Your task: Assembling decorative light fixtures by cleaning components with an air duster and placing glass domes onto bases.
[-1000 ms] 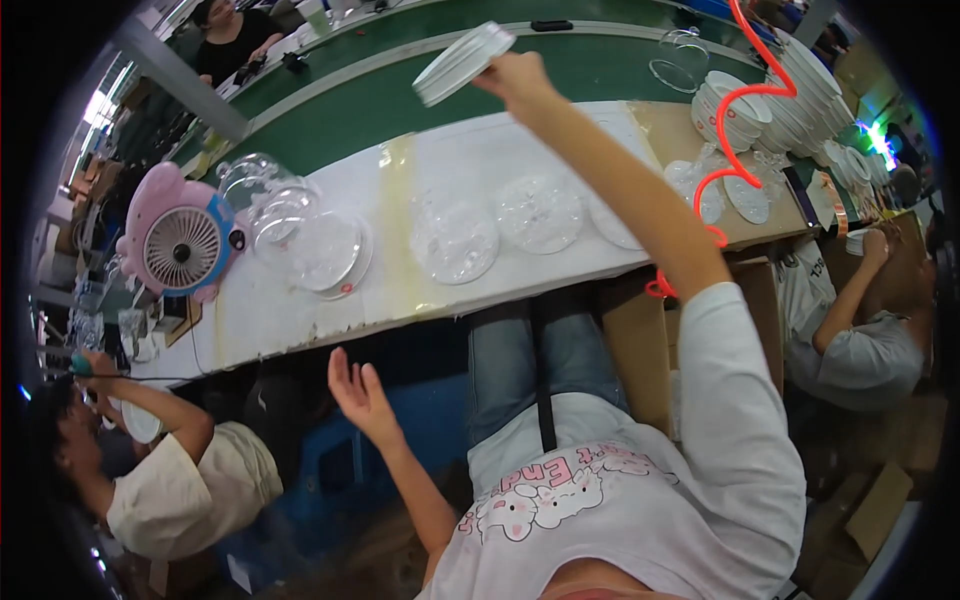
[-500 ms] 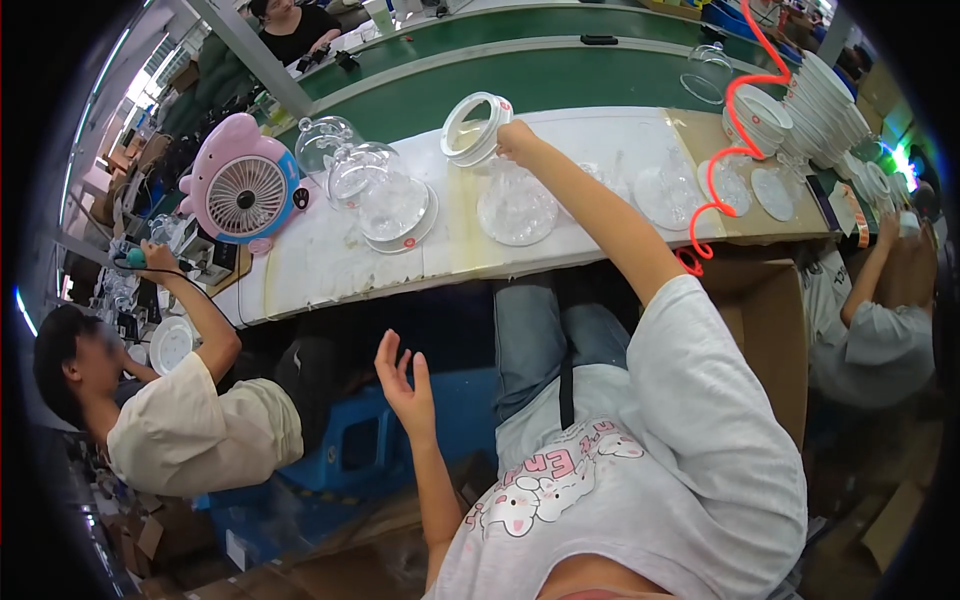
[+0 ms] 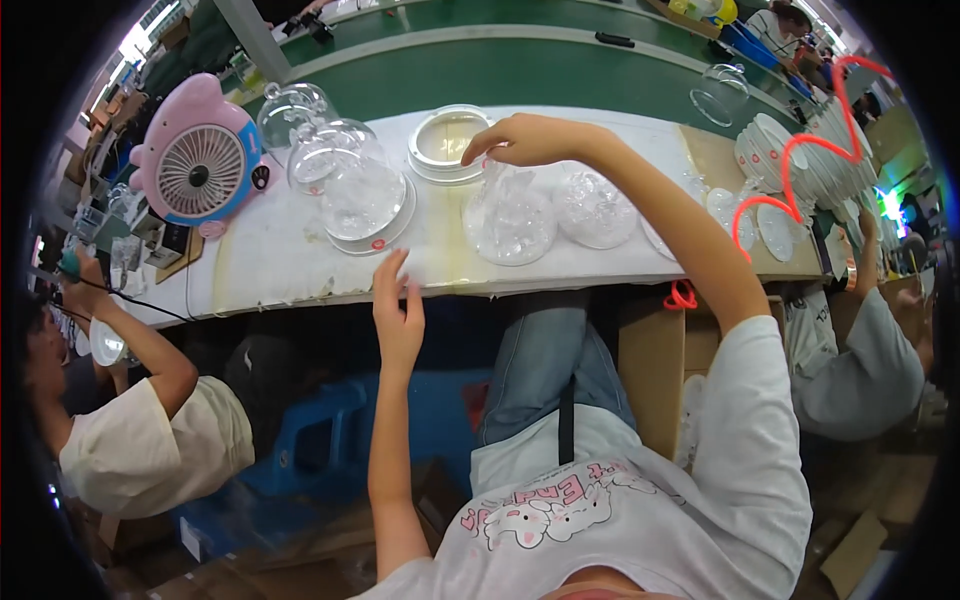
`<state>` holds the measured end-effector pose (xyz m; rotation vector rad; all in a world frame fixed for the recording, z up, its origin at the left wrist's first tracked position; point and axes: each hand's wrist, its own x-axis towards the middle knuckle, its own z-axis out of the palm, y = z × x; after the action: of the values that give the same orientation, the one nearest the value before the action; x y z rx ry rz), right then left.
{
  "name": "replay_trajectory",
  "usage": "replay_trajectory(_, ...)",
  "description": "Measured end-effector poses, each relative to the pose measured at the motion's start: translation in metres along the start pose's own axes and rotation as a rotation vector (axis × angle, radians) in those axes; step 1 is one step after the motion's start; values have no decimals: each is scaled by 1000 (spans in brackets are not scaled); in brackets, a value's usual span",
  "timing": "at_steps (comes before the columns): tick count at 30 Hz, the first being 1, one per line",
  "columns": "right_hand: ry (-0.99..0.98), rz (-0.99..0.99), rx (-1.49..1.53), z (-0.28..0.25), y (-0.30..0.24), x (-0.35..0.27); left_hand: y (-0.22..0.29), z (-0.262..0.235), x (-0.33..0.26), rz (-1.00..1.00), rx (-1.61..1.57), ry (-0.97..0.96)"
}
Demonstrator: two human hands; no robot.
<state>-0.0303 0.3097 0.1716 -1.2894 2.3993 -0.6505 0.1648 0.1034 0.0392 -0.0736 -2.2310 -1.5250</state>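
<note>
My right hand (image 3: 522, 140) reaches over the table with fingers bent downward and apart, holding nothing that I can see. Its fingertips are beside a white ring-shaped part (image 3: 416, 150) that lies flat. Under the hand stands a clear plastic-covered dome (image 3: 510, 222), with a second clear one (image 3: 598, 208) to its right. My left hand (image 3: 398, 312) is raised at the table's front edge, open, with its fingers pointing up. Just beyond it a white round plate (image 3: 408, 222) carries clear wrapped material, with a clear dome (image 3: 330, 150) behind.
A pink and blue fan (image 3: 198, 165) stands at the left. A red coiled hose (image 3: 790, 180) hangs at the right in front of stacked white dishes (image 3: 815, 150). A cardboard box (image 3: 650, 375) stands below the table. Co-workers sit on both sides.
The white ring, tilted in my right hand before, now lies flat and that hand has let go. My left hand has moved up toward the table edge. The whole view has shifted.
</note>
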Motion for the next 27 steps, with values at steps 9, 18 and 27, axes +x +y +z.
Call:
replay_trajectory(9,-42,-45,-122,20,13,0,-29,64,102,262,354,-152)
replay_trajectory(18,107,-42,104,-43,3,-18,-39,80,130,266,464,-109)
replay_trajectory(27,368,-18,-71,-87,75,56,-43,81,133,149,160,-107)
